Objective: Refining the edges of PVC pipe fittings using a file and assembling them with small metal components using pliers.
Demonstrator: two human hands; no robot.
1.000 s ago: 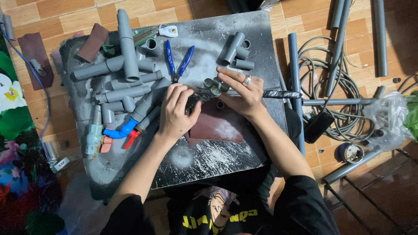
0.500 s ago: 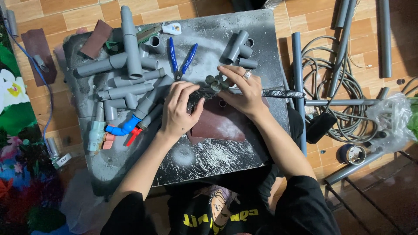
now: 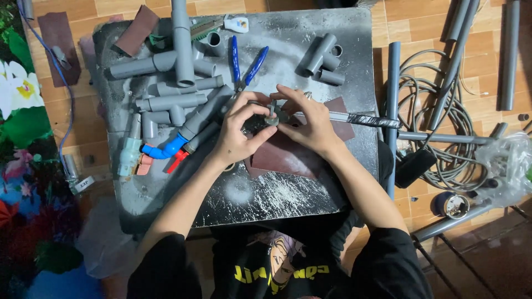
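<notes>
Pinching small metal fitting [image 3: 271, 118] w/ both hands: left [image 3: 239, 133] & right [image 3: 308, 123], fingertips clamped.

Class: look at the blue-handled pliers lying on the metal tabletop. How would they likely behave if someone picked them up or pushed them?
The blue-handled pliers look rigid, probably heavy for their size. Lying flat with handles spread, they would likely slide, not roll, across the scuffed tabletop. Lifted by one handle, the other may swing.

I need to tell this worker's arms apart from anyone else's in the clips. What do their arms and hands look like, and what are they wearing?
Both forearms are bare from short black sleeves down. The left hand and the right hand wear no gloves. No watch or bracelet shows on either wrist. The sleeves belong to a black T-shirt with yellow lettering and a printed picture on the chest.
</notes>
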